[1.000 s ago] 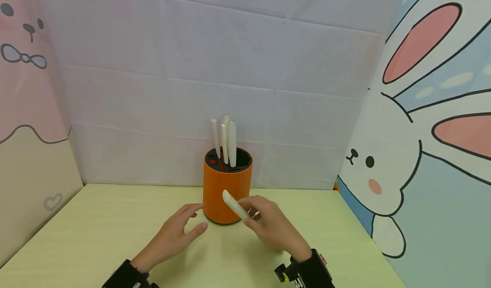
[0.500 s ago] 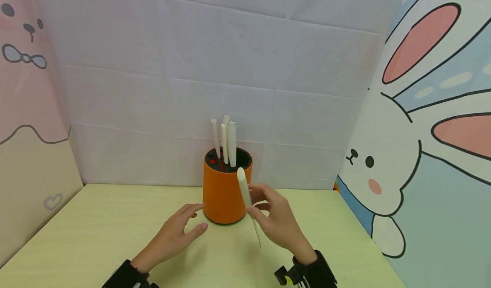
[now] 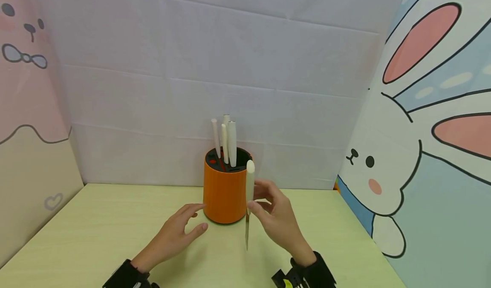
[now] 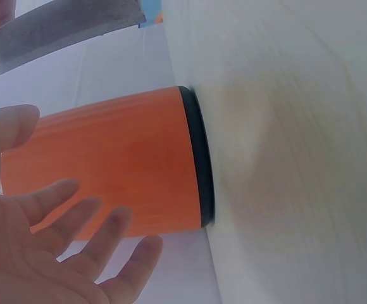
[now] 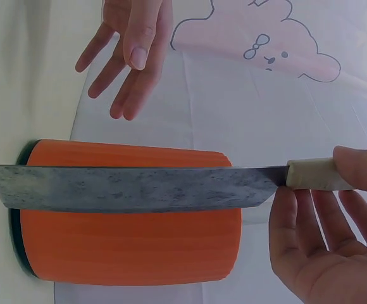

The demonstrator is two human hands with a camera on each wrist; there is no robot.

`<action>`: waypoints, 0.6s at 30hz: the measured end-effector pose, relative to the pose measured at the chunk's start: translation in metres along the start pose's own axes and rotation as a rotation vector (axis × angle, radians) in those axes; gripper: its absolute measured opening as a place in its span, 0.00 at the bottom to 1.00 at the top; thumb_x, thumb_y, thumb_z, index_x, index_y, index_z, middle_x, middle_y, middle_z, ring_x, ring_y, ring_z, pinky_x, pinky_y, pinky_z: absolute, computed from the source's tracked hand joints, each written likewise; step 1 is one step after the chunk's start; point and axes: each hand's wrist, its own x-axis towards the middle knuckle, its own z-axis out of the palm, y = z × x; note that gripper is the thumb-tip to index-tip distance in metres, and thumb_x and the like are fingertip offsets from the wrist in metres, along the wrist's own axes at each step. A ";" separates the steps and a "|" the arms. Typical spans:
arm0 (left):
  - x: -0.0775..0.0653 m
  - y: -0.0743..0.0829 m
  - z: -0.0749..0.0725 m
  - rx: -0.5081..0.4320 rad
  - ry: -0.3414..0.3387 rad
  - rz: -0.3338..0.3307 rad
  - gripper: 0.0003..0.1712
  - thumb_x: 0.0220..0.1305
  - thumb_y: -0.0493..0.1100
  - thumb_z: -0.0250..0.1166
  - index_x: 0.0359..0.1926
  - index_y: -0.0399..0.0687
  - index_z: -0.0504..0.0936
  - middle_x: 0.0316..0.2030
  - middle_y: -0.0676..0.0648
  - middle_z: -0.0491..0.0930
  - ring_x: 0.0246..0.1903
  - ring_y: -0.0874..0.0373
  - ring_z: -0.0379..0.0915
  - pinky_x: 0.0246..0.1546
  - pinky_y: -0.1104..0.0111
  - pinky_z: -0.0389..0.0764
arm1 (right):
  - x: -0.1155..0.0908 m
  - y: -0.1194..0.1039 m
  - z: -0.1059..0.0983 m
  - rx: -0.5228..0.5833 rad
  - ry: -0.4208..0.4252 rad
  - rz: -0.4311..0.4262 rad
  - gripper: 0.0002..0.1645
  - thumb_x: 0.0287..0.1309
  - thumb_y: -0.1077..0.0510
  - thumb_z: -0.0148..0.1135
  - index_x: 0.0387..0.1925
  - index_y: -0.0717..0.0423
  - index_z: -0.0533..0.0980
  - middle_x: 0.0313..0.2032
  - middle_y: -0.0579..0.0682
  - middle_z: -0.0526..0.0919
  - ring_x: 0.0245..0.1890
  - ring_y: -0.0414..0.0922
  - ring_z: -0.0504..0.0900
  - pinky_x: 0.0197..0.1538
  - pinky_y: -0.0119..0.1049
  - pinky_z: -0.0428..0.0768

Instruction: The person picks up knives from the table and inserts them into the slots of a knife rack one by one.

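My right hand [image 3: 277,215] pinches a kitchen knife by its white handle [image 3: 250,181]. The knife hangs upright, handle up, and its flat grey blade [image 5: 133,188] points down in front of the orange knife block [image 3: 224,194]. That round block has a black slotted top, from which several white handles [image 3: 232,143] rise. To the left of the block, my left hand [image 3: 180,228] is held with fingers spread and relaxed, holding nothing. In the left wrist view the palm faces the block, and whether the fingertips touch it I cannot tell.
The pale wooden table [image 3: 126,220] carries the block near its back edge. Behind it hangs a white cloth backdrop [image 3: 215,58]. A rabbit-print panel [image 3: 433,173] stands at the right, and a pink and cream panel [image 3: 34,168] at the left.
My right hand has turned the knife from tilted to upright and raised it slightly, bringing the blade into view. The left hand and the knife block have stayed where they were.
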 end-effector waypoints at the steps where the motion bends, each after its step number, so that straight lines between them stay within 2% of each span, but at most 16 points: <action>1: 0.000 0.000 0.000 0.000 0.000 0.002 0.33 0.75 0.59 0.67 0.75 0.55 0.74 0.71 0.50 0.74 0.64 0.47 0.76 0.61 0.43 0.81 | 0.000 0.000 0.000 0.008 0.004 0.003 0.27 0.68 0.69 0.69 0.65 0.56 0.75 0.51 0.56 0.84 0.50 0.57 0.85 0.55 0.35 0.87; 11: 0.001 0.000 0.001 -0.006 0.007 0.033 0.35 0.75 0.63 0.65 0.75 0.54 0.74 0.68 0.49 0.76 0.63 0.46 0.77 0.62 0.49 0.81 | 0.000 -0.002 0.003 0.020 0.020 0.029 0.28 0.68 0.68 0.69 0.66 0.55 0.74 0.53 0.56 0.83 0.50 0.55 0.85 0.56 0.34 0.86; 18: 0.003 0.006 0.000 -0.030 0.039 0.080 0.30 0.76 0.55 0.67 0.74 0.56 0.75 0.66 0.50 0.78 0.61 0.49 0.78 0.58 0.57 0.84 | 0.000 -0.002 0.004 0.009 0.024 0.046 0.28 0.68 0.68 0.69 0.66 0.54 0.74 0.53 0.55 0.83 0.50 0.53 0.85 0.56 0.38 0.87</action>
